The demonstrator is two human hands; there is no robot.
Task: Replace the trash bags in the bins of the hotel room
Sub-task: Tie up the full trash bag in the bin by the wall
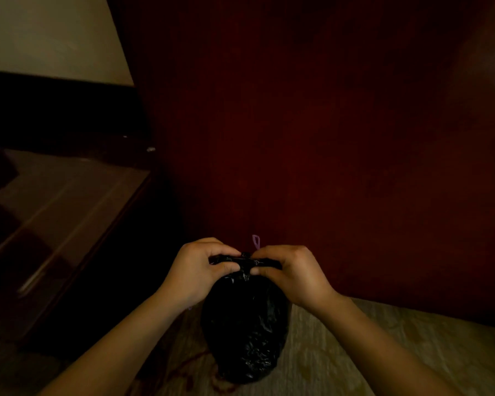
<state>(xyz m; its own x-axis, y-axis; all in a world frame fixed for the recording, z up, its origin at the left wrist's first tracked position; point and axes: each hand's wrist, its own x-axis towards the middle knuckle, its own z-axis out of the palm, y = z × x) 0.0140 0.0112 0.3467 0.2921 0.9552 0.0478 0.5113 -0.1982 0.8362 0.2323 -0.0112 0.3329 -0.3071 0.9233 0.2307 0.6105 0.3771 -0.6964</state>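
Looking down through the head camera, I find both hands meeting at the lower middle of the frame on a black trash bag (246,332). The bag is bulging and crinkled and fills the bottom centre of the picture between the two forearms. Its lower end sits over the pale patterned carpet (397,352), though I cannot tell whether it rests there or hangs just above.

The bag's top is gathered into a twisted neck (244,262), and that is where each grip sits. The left hand (196,271) comes in from the left with its fingers curled tightly over the bunched plastic and its thumb tucked beneath, so the grip is closed firmly on the neck. The right hand (292,274) mirrors it from the right, with fingers wrapped over the top and the thumb tip pressing the plastic from below. The two grips are almost touching, with only a short span of twisted plastic showing between them.

A small purple loop (255,242) stands upright just behind the neck, between the hands; I cannot tell whether it belongs to the bag.

Behind everything a dark red panel (326,138) covers the centre and right of the frame. Dark wooden furniture (69,210) with a glossy top lies at the left, and a beige wall (49,35) shows in the upper left.
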